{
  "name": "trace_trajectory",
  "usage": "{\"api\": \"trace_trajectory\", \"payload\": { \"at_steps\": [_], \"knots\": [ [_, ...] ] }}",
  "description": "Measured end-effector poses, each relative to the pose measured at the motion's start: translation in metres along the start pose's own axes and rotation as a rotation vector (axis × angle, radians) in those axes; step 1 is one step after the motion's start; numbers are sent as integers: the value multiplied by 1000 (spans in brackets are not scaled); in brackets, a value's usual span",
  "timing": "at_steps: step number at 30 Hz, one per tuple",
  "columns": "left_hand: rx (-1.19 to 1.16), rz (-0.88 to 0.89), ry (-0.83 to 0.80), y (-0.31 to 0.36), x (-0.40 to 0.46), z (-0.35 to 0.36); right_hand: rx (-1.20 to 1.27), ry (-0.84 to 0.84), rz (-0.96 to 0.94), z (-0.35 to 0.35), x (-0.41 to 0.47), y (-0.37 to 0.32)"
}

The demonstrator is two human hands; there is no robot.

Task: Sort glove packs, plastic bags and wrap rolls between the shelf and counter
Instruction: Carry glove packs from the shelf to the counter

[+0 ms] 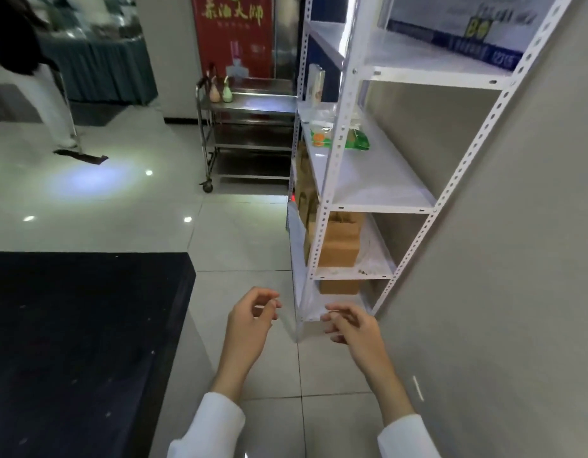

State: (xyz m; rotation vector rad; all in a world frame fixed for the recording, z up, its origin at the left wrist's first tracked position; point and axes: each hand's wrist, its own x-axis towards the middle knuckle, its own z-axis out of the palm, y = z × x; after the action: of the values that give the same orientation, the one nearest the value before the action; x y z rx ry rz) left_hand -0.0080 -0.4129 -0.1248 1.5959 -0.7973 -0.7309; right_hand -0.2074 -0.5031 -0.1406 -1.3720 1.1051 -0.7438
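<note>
Both hands hung in front of the body with fingers loosely curled and holding nothing: the left hand near the dark counter, the right hand closer to the white shelf. The plastic bags lay on the middle board of the shelf (probably kept there for easy reach), well apart from both hands.
</note>
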Motion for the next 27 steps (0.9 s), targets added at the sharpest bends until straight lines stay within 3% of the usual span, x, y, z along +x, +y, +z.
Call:
{"api": "trace_trajectory", "payload": {
  "at_steps": [12, 20, 27],
  "knots": [
    [-70, -11, 164, 9, 214, -17, 35, -146, -53, 84, 224, -60],
    [-16, 0, 191, 45, 391, -16, 48, -209, -99, 136, 408, -114],
    [-18, 16, 206, 60, 501, -17, 69, -197, -109, 158, 519, -148]
  ]
}}
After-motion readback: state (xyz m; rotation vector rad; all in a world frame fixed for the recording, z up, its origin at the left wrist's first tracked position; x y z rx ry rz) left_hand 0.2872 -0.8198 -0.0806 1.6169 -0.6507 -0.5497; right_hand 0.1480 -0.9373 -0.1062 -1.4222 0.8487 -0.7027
